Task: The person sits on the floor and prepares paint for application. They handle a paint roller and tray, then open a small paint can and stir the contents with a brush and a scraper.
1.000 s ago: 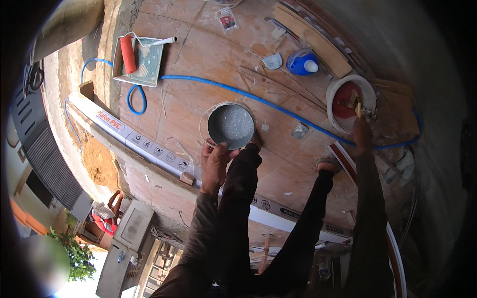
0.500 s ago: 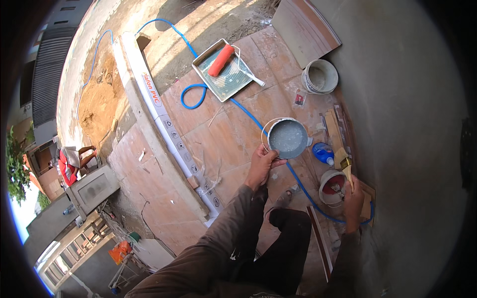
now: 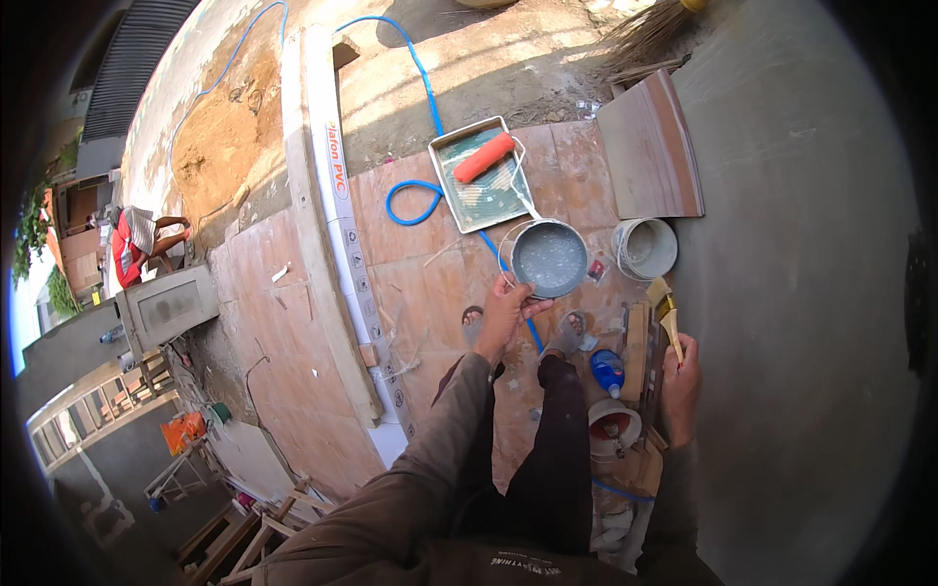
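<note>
My left hand (image 3: 506, 317) is closed on a round grey paint can (image 3: 549, 256), held by its lower edge, with pale speckled contents and a wire handle. My right hand (image 3: 682, 381) grips a paintbrush (image 3: 664, 303) upright beside the wall. Beyond the can, a paint tray (image 3: 470, 203) holds an orange-red roller (image 3: 483, 158) with a white handle. Below the brush, a blue bottle (image 3: 607, 369) lies by wooden boards (image 3: 638, 344), and a bucket (image 3: 614, 435) with red paint stands at their lower end. A white bucket (image 3: 644, 252) stands above the brush.
A grey wall (image 3: 801, 254) runs along the right. A blue hose (image 3: 427, 83) crosses the tiled floor (image 3: 278, 352). A long white boxed strip (image 3: 344, 249) and grey beam lie on the left. A leaning board (image 3: 650, 146) stands upper right. Another person in red (image 3: 130, 249) crouches far left.
My right hand has lifted the brush out and away from the red-paint bucket. My feet and the view have turned toward the wall's far end. The can stays in my left hand.
</note>
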